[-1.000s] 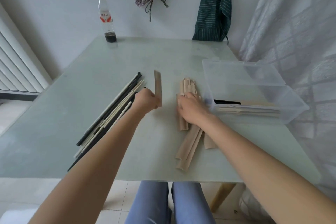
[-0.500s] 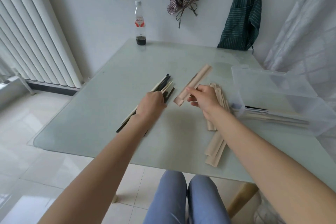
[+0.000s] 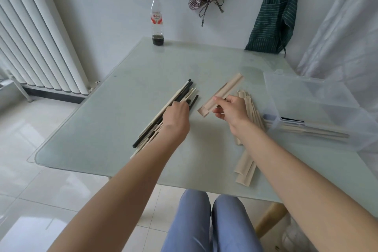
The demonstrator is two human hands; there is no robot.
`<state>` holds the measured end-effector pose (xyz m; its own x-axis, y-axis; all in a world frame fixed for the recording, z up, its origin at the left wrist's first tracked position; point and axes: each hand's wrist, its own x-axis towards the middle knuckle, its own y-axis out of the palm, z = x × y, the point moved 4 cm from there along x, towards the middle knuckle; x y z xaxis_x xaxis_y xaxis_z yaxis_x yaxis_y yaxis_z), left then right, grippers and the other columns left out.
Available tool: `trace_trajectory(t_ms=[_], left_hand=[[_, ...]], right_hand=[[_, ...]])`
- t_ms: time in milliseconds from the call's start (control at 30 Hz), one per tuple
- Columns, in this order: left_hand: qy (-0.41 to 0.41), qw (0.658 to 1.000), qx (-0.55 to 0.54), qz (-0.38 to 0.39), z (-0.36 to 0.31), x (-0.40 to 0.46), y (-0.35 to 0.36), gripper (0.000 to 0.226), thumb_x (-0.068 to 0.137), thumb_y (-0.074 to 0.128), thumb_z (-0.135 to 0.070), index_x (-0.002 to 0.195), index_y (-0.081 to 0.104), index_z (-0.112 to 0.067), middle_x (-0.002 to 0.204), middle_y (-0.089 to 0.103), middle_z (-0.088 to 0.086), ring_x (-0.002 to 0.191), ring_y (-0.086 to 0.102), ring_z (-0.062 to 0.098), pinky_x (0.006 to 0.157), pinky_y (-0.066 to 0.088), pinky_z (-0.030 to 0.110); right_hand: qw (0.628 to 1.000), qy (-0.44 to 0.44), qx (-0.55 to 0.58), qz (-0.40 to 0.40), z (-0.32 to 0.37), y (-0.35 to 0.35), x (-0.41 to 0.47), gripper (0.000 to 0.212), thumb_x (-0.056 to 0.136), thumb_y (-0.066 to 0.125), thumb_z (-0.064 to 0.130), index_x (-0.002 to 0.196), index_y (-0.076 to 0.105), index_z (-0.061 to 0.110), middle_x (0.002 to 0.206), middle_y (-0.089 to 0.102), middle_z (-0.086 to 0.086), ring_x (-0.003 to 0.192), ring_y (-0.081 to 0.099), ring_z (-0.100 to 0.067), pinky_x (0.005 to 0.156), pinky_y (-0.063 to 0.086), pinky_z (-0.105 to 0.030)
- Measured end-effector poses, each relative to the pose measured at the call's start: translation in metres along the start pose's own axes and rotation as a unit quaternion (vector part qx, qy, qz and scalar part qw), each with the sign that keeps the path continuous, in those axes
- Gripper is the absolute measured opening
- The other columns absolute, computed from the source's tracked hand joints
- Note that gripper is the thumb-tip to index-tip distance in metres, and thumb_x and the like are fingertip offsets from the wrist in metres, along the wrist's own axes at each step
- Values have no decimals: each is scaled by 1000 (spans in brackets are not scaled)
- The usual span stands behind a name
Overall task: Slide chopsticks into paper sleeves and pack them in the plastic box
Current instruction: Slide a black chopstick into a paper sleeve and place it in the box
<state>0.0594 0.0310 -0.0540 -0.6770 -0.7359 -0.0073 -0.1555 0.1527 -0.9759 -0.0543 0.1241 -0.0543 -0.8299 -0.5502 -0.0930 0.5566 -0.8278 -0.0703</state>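
Observation:
A loose pile of black and pale chopsticks (image 3: 185, 94) lies left of the table's middle. My left hand (image 3: 177, 115) rests on that pile, knuckles up; its fingertips are hidden, so what they hold is unclear. My right hand (image 3: 232, 109) pinches one tan paper sleeve (image 3: 224, 92) above the table, slanting up to the right. More tan sleeves (image 3: 246, 166) lie in a heap under and behind my right forearm. The clear plastic box (image 3: 319, 96) stands at the right, with sleeved chopsticks (image 3: 315, 132) along its near wall.
A plastic bottle (image 3: 157, 20) with dark liquid stands at the table's far edge. A white radiator (image 3: 30, 32) lines the left wall. A checked cloth and a green striped apron (image 3: 272, 12) hang on the back wall. My knees show below the near table edge (image 3: 114, 176).
My right hand picked a sleeve off the heap and holds it raised. My left hand let go of the sleeve it held and went onto the chopstick pile.

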Motion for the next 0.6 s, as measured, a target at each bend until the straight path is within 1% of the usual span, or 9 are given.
trace_trajectory(t_ms=[133,233,300,333,400,433,467,533,600], left_hand=[[-21,1000,7,-1,-8,-1,1,32,79,52,14,104,58,-4,109,60,12,105,60,31,71,41,29],[-21,1000,-4,20,-9,3,1,29,81,52,11,105,58,-4,110,60,12,107,59,31,71,42,29],[-25,998,-29,49,-5,6,1,10,84,53,4,90,54,-4,104,60,14,103,58,32,69,40,30],[-28,997,-51,58,-2,7,1,12,86,55,-1,77,47,-5,96,58,13,98,57,32,68,39,30],[-42,988,-122,86,2,10,5,30,88,53,-9,64,35,-8,80,54,10,83,52,29,63,35,30],[-54,976,-185,99,3,11,7,29,90,50,-9,64,35,-9,78,57,10,77,52,27,61,35,30],[-69,955,-266,112,1,11,8,25,91,45,-8,67,38,-8,78,62,12,69,55,25,59,36,28],[-108,883,-439,128,-4,8,10,18,94,34,-4,77,39,-6,73,65,12,50,55,17,48,37,23],[-127,805,-565,128,-11,4,10,17,97,30,-2,84,40,-4,71,60,11,48,47,13,38,38,17]], right_hand=[[1000,4,-1,1,-2,-1,-1,24,90,60,12,66,55,13,66,55,-4,52,53,-10,53,46,-19],[1000,5,2,0,-2,-4,-1,24,90,60,12,67,56,13,65,56,-3,50,54,-8,52,46,-18],[1000,10,11,1,-2,-8,-1,22,90,59,12,68,57,12,66,56,-3,51,54,-9,50,47,-17],[1000,13,16,1,-3,-10,-1,21,90,59,11,70,57,12,67,57,-4,52,55,-9,49,47,-16],[999,21,24,-4,-4,-15,0,18,90,59,12,72,58,10,69,57,-5,51,55,-8,47,47,-16],[999,26,27,-9,-5,-17,0,17,90,60,12,74,58,9,69,57,-5,51,56,-8,46,47,-16],[999,29,28,-17,-6,-20,0,14,90,60,13,77,58,9,69,58,-5,51,56,-8,45,47,-16],[998,34,35,-32,-7,-25,-1,14,91,59,14,78,58,9,69,58,-4,51,57,-7,45,47,-16],[997,40,50,-46,-8,-30,-2,16,91,59,14,76,58,10,70,59,-4,54,59,-9,46,48,-16]])
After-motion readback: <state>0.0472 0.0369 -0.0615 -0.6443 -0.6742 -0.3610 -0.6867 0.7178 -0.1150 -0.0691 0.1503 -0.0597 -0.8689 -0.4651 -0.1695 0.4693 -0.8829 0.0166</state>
